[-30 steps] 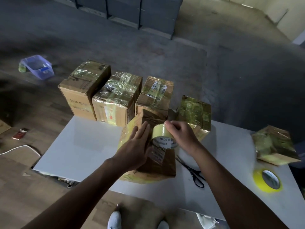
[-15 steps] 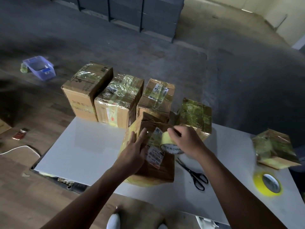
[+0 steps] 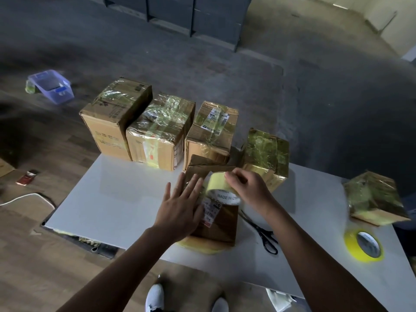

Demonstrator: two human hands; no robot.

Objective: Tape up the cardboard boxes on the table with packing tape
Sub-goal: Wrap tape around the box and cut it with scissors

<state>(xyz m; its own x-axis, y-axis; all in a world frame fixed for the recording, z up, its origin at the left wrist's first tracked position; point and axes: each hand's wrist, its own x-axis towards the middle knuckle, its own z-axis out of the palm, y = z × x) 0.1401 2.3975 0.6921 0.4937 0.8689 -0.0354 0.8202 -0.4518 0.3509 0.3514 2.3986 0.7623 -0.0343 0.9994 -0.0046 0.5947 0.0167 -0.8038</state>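
Four cardboard boxes stood shut in a row along the white table's (image 3: pixel 117 199) far edge, from eleven round to one o'clock: a tall plain one (image 3: pixel 114 118), a second (image 3: pixel 159 134) swathed in crinkled glossy tape, a narrower third (image 3: pixel 211 129) with a printed label on top, and a squat fourth (image 3: pixel 265 154) gleaming yellow-green all over; their contents could not be seen; a fifth wrapped box (image 3: pixel 373 197) sat tilted out at three o'clock, and just below it lay a flat yellow tape roll (image 3: pixel 364 245), white core up; a clear blue plastic tub (image 3: pixel 53 86) sat on the floor at ten o'clock, contents unclear; dead centre, the dark brown working box (image 3: pixel 216 219) lay closed, a white barcode label on its top and yellow wrap at its near edge; the left hand (image 3: pixel 180 212) pressed flat on that top, fingers spread and straight, gripping nothing; the right hand (image 3: pixel 249 190) arched over from the right, fingertips pinched on the pale yellow packing tape roll (image 3: pixel 221 188), which stood on edge against the box top; black scissors (image 3: pixel 263 233) lay beside the box at four o'clock, blades closed.
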